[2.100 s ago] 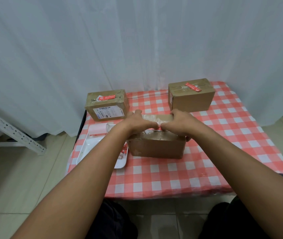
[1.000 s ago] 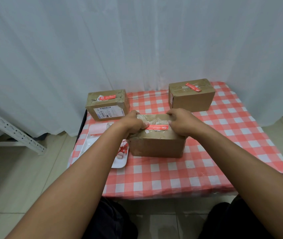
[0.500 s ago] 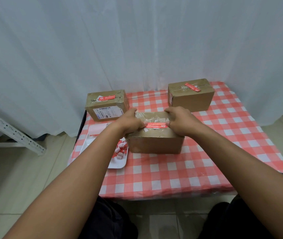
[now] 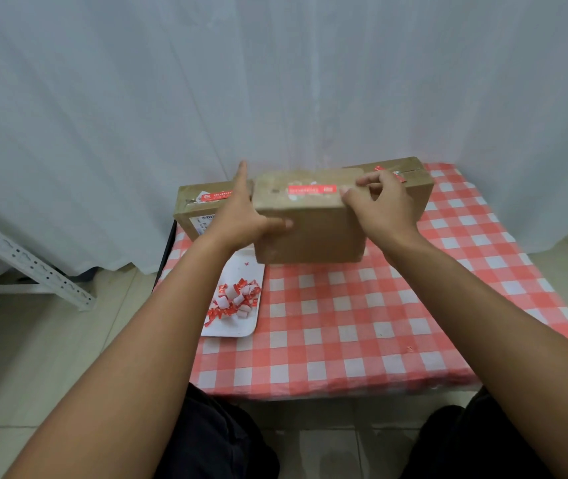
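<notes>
A brown cardboard box (image 4: 310, 233) with a red label (image 4: 312, 189) on its top face is up off the table, tilted with its top toward the curtain. My left hand (image 4: 237, 219) lies against the box's left side, one finger straight up and the thumb across the front face. My right hand (image 4: 379, 209) grips the top right corner with curled fingers.
Two more taped boxes stand at the back, one left (image 4: 192, 209) and one right (image 4: 420, 188), partly hidden. A white tray (image 4: 237, 326) with several red-and-white paper scraps (image 4: 234, 300) lies on the checked tablecloth (image 4: 344, 323). A metal rack (image 4: 27, 264) leans at left.
The box has been lifted off the table and carried up and back. My hands shifted from its top to its left side and top right corner.
</notes>
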